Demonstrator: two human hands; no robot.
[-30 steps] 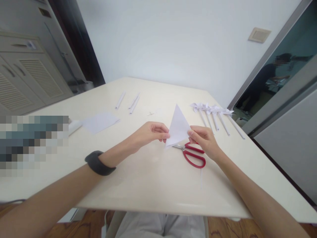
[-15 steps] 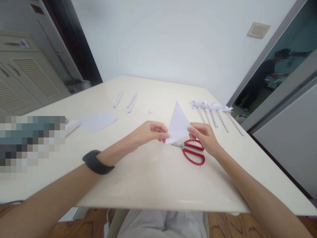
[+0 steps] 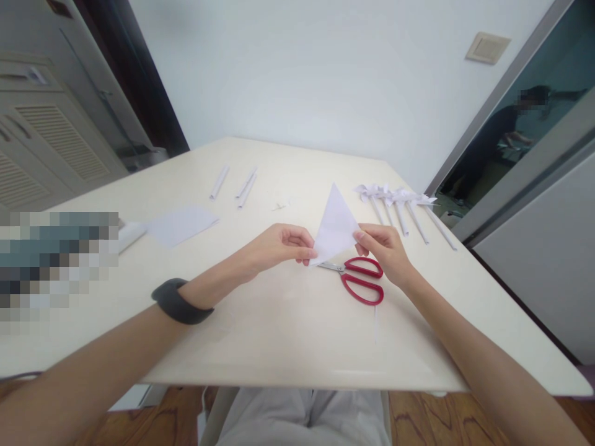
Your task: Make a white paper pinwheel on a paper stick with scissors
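Your left hand (image 3: 279, 245) has its fingers curled in, thumb and fingertips pinching the lower left corner of a white paper triangle (image 3: 335, 224). Your right hand (image 3: 383, 251) grips the same triangle at its lower right edge, fingers closed on the sheet. The triangle is held up off the table (image 3: 288, 322) between both hands — apex pointing up and away from you, lower tip dipping toward the tabletop.

A pair of red-handled scissors (image 3: 357, 282) lies flat on the table just below and beside your right hand, blades pointing left and passing under the triangle's lower tip; neither hand touches it. A thin white paper sliver (image 3: 375, 322) lies on the table near the scissor handles, toward you.

To the right, beyond your right hand, a row of paper pinwheels on rolled sticks (image 3: 402, 207) lies side by side. Farther back on the left lie 3 rolled paper sticks (image 3: 237, 183) — well apart from your hands. A flat white sheet (image 3: 181, 224) rests on the left part of the table. You wear a dark band (image 3: 179, 301) on your left wrist.
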